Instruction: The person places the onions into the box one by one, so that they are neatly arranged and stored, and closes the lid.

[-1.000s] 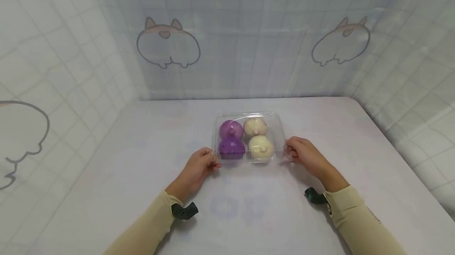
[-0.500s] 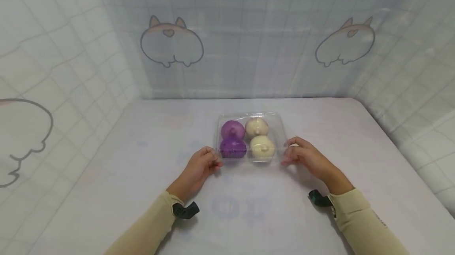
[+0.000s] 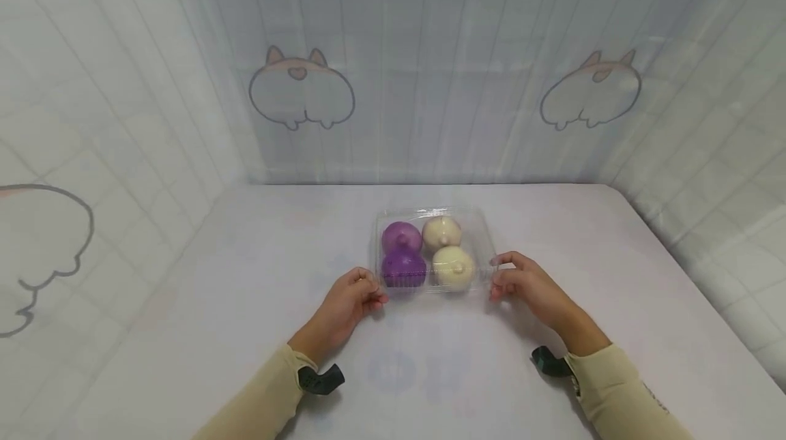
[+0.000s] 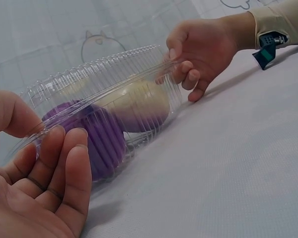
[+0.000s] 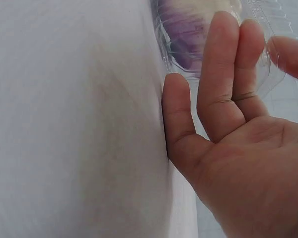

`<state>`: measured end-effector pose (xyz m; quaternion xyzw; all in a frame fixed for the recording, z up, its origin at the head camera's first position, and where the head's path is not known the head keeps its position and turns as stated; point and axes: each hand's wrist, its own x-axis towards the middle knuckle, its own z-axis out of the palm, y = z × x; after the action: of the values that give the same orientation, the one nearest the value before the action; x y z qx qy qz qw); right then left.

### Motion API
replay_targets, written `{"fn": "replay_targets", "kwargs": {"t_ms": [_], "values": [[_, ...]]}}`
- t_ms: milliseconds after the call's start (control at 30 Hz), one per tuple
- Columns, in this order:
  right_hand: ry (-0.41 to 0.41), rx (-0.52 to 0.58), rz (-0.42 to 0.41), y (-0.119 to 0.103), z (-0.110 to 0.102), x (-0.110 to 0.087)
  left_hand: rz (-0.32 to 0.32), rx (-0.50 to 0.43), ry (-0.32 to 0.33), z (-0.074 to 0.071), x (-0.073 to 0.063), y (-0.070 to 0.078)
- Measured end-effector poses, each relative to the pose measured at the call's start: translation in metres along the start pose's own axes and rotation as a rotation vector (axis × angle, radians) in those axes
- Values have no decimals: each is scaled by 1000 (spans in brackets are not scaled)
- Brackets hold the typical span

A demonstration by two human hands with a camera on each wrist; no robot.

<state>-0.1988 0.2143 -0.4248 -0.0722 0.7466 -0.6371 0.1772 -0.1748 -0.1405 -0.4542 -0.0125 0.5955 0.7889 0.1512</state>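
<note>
A clear plastic clamshell box (image 3: 482,239) lies on the table with its lid down. Inside are two purple bulb-shaped pieces (image 3: 403,268) and two cream ones (image 3: 453,267), each with a small tip where visible. In the left wrist view a cream piece (image 4: 139,104) shows purple on its underside. My left hand (image 3: 345,305) pinches the box's rim at the near left corner between thumb and fingers. At the near right corner my right hand (image 3: 535,290) pinches the rim, its lower fingers (image 5: 217,74) extended beneath. The box hides part of the right fingertips.
A white cloth covers the table (image 3: 258,276). Pale curtains (image 3: 430,119) with grid lines and cartoon animal drawings stand behind it and along both sides. Dark devices (image 3: 321,379) are worn at both wrists.
The right fingers shift on the near right corner and spread somewhat. The left hand keeps its hold, and the box stays in about the same place. The head view tilts slightly upward.
</note>
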Motion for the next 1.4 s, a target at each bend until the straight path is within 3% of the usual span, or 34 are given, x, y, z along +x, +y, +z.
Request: {"fn": "replay_targets", "kwargs": {"t_ms": [300,600,1000,1400], "values": [[-2,70,17,5,2,-4,-3,-7,27,1,-5,-4],[12,48,2,3,4,-4,5,-8,-16,0,-6,-1],[43,55,10,10,7,-5,-7,-32,-47,0,-8,-7],[63,72,-3,13,11,0,14,-34,-40,-1,-4,-8]]}}
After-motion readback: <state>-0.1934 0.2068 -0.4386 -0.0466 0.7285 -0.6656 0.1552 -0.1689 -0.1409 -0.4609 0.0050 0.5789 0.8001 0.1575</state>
